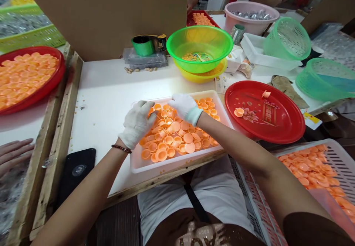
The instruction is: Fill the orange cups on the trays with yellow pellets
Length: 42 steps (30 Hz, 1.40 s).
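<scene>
A pale, shallow tray [177, 161] on the white table holds many small orange plastic cup-shaped pieces [168, 139], some lying rim up and others face down. My left hand [137, 122], in a white knit glove, reaches over the tray's left side. Its fingers are curved, with the thumb apart and orange pieces showing in the gap. Toward the far side of the same tray, my right hand [185, 107] rests over the pieces in another white glove. The back of that hand hides its fingertips, so any piece in them is out of sight.
Right of the tray, a red round tray [288, 131] bears two orange pieces. Behind are a green basin [199, 67] on a yellow one and a tape roll [142, 45]. A phone [77, 172] lies left. Beyond the wooden edge, another person's hand [15, 151] shows.
</scene>
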Motion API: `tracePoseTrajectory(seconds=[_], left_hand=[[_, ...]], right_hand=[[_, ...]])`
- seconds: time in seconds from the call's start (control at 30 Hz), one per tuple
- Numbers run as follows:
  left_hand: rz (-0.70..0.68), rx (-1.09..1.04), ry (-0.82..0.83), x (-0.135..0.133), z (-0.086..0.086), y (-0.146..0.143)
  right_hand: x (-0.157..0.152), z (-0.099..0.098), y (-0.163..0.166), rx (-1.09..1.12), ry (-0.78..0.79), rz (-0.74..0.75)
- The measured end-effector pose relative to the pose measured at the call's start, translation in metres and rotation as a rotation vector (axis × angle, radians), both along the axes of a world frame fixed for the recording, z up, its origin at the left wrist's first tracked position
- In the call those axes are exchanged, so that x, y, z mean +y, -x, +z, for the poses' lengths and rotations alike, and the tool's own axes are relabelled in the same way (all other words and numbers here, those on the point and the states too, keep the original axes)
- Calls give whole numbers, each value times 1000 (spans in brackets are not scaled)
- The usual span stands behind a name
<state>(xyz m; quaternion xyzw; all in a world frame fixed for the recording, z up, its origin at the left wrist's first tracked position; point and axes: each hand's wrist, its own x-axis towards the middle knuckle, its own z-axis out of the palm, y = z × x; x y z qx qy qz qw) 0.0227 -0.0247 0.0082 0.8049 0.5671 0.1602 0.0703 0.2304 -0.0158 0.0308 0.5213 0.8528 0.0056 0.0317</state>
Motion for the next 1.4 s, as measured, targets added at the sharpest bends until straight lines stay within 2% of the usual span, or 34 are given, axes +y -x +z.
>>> tracePoseTrajectory(seconds=[0.07, 0.17, 0.27, 0.33, 0.37, 0.4, 0.47, 0.57, 0.63, 0.67, 0.7, 0.77, 0.83, 0.97, 1.07, 1.17, 1.33, 1.4], left_hand=[[-47, -16, 24, 9, 1, -5], [-52, -80, 72, 21, 6, -12], [-39, -430, 183, 23, 15, -16], [-44, -689, 302, 22, 20, -14], [-43, -733, 317, 21, 21, -12], [-47, -708, 295, 21, 21, -8], [-114, -483, 187, 20, 18, 2], [-339, -50, 121, 17, 7, 15], [-409, 82, 120, 16, 0, 18], [-408, 106, 118, 17, -2, 17], [-383, 107, 125, 18, -4, 16], [-302, 86, 163, 24, -4, 11], [-216, 63, 218, 33, -1, 6], [-148, 88, 270, 40, 8, -3], [-142, 185, 162, 33, 12, -2], [-143, 183, 48, 21, 11, 9], [-449, 171, 15, 4, -1, 25], [-479, 187, 30, 1, -5, 26]], right_hand=[[3, -3, 5, 43, 1, 67], [10, -10, 14, 250, 33, 41], [15, -11, 20, 549, 61, 65], [11, -9, 13, 639, 73, 84], [7, -7, 5, 647, 61, 68], [0, -5, -8, 638, 35, 37], [-18, -1, -46, 581, -73, -79], [-51, 8, -120, 406, -204, -350], [-69, 15, -164, 225, -220, -570], [-75, 18, -179, 161, -244, -636], [-79, 20, -187, 145, -276, -640], [-79, 19, -181, 223, -322, -495], [-71, 13, -148, 340, -291, -235], [-39, -2, -54, 169, -71, 144], [-19, -10, -13, 42, -27, 277], [-10, -17, -12, -63, -27, 324], [-13, -27, -39, -64, -21, 393], [-18, -28, -41, -16, -23, 373]])
